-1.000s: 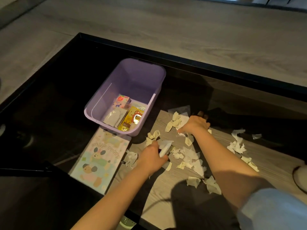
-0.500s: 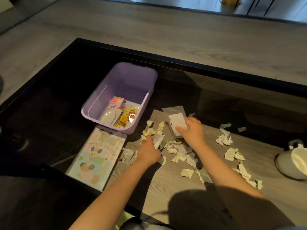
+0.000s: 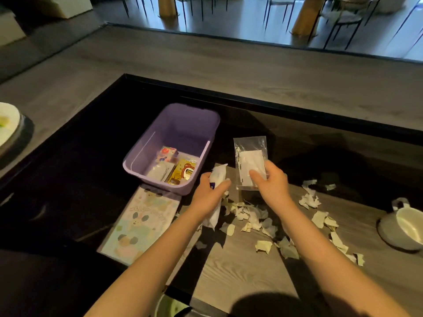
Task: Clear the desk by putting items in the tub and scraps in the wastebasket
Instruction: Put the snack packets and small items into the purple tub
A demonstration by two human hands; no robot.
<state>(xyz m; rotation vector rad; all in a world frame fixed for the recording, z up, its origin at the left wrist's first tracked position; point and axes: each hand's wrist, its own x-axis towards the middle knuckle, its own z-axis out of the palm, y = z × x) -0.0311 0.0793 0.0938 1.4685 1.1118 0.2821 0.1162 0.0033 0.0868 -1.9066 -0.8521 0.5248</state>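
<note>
The left hand [image 3: 209,194] grips a white packet [image 3: 218,177], its long axis pointing away from the person. The right hand [image 3: 273,185] pinches a clear bag [image 3: 250,148]. The tub [image 3: 183,126] sits on the counter [image 3: 240,271] just ahead and to the left, nearer the left hand.

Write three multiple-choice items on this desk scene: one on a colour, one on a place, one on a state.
1. What colour is the tub?
A. purple
B. red
C. green

2. Where does the picture book lie?
A. inside the tub
B. on the desk, on the tub's near side
C. on the floor

3. What is the right hand doing?
A. lying open and empty
B. holding a clear bag
C. gripping the tub's rim

Answers:
1 A: the tub's walls are purple.
2 B: the book lies flat just in front of the tub.
3 B: the fingers pinch the bag's lower part.
</note>
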